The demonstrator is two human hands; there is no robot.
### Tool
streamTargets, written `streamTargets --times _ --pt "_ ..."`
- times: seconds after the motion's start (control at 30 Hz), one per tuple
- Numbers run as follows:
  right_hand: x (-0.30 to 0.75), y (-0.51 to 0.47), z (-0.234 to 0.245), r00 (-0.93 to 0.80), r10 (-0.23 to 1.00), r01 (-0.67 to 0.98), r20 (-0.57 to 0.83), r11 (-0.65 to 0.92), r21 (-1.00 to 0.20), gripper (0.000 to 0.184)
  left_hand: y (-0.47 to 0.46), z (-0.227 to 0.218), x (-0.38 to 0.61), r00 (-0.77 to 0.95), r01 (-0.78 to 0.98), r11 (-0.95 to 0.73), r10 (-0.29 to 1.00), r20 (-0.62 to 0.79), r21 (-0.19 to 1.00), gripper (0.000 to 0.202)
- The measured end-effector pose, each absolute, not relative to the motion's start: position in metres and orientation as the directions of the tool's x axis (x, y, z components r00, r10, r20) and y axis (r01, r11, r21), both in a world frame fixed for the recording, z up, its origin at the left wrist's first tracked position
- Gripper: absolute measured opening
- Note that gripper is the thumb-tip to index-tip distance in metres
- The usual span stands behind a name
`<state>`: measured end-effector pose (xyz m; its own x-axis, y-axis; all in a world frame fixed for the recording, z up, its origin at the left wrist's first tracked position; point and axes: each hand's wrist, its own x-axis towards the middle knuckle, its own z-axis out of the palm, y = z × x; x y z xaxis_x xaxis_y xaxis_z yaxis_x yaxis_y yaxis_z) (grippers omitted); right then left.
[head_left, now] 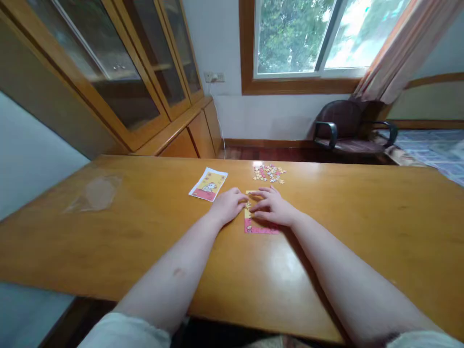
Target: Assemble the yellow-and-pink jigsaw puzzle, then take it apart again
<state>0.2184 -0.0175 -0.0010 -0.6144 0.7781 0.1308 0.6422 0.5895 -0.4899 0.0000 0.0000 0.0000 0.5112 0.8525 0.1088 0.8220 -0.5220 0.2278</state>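
A partly joined jigsaw puzzle (261,231) lies flat on the table, with a yellow and pink left side and a pink bottom row. My left hand (228,206) rests by its left edge, fingers bent loosely and tips touching the border. Over the puzzle's middle and right side spreads my right hand (273,208), fingers apart, covering part of it. No piece shows in either hand. Just beyond my hands is a pile of loose puzzle pieces (268,172). A yellow and pink picture card (209,184) with a white cartoon figure lies beyond my left hand.
Crumpled clear plastic (99,193) lies on the left of the glossy wooden table (362,217). A glass-doored wooden cabinet (174,113) stands at the left. Past the far edge are a dark armchair (348,125), a window (293,38) and a white cable (218,116).
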Motion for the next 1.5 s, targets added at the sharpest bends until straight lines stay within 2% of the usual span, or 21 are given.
streamTargets --times 0.37,0.6,0.83,1.5 --pt "0.22 -0.016 -0.005 -0.62 0.771 0.639 0.145 0.603 -0.478 0.023 -0.002 0.004 0.004 0.543 0.822 -0.548 0.836 0.076 0.152 0.021" --pt "0.221 -0.016 -0.005 -0.615 0.778 0.645 0.129 0.591 -0.484 0.023 -0.002 0.004 0.008 0.49 0.85 -0.49 0.87 0.052 0.193 0.02" --pt "0.222 -0.016 -0.005 -0.613 0.779 0.642 0.136 0.591 -0.488 0.023 -0.001 0.007 0.009 0.539 0.831 -0.542 0.84 0.059 0.129 0.019" --pt "0.222 -0.015 -0.006 -0.608 0.784 0.639 0.128 0.579 -0.506 0.025 -0.001 0.007 0.008 0.584 0.805 -0.581 0.812 0.011 0.12 0.022"
